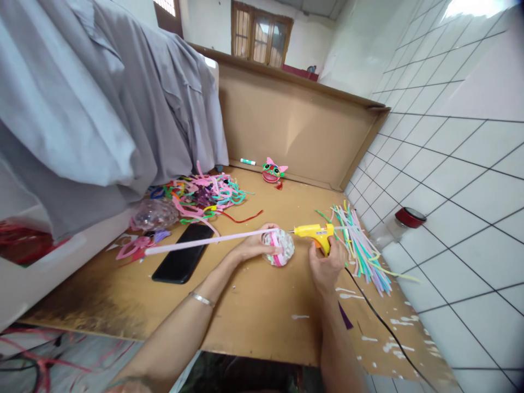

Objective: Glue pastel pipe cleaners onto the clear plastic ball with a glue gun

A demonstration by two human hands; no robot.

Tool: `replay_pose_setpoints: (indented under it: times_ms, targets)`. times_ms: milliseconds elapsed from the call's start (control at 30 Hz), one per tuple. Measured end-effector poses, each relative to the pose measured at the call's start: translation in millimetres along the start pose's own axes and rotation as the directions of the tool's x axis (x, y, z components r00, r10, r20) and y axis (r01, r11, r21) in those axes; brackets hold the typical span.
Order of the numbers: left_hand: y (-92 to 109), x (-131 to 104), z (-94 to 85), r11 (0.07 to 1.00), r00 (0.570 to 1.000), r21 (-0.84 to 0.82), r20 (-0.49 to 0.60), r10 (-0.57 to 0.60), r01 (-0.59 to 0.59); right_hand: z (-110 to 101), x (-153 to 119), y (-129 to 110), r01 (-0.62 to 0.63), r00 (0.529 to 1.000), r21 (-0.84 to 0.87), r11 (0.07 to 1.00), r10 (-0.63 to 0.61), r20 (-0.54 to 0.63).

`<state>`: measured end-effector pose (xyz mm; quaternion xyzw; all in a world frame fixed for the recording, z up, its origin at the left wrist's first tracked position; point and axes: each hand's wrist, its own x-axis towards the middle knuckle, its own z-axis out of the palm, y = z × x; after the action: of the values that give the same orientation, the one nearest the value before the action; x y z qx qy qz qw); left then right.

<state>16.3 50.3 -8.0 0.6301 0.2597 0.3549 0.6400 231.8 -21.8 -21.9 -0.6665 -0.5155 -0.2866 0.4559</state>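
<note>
My left hand (258, 242) grips a clear, round plastic piece (287, 246) that looks like a bottle base, with a pink strip around it. From this piece a long pale pink pipe cleaner (204, 241) stretches out to the left, over a black phone (182, 256). My right hand (327, 266) is closed round the handle of a yellow hot glue gun (313, 231). The gun's nozzle points left and sits close to the plastic piece's upper right side; whether it touches I cannot tell. A glue stick shows at the gun's back.
Pastel pipe cleaners (360, 248) lie in a bundle at right, near the glue gun's black cord (380, 316). A tangled heap of coloured pipe cleaners (204, 191) and clear plastic pieces (155, 214) sits at left. A finished-looking animal face (273, 170) and a glue tube (248, 161) lie at the back.
</note>
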Motion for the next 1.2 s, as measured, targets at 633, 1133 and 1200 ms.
replay_pose_setpoints:
  times_ms: [633, 1133, 1200]
  targets:
    - [-4, 0, -1.0, 0.997, 0.996, 0.051, 0.066, -0.052, 0.049, 2, -6, -2, 0.109, 0.992, 0.033, 0.994, -0.111, 0.065]
    - [-6, 3, -0.7, 0.999, 0.998, 0.031, 0.045, -0.035, 0.033, -5, -1, -5, 0.121, 0.99, 0.058, 0.991, -0.125, 0.068]
    - [-5, 2, -1.2, 0.998, 0.999, 0.063, 0.038, -0.026, 0.024, -5, -1, -5, 0.12, 0.99, 0.073, 0.99, -0.124, 0.064]
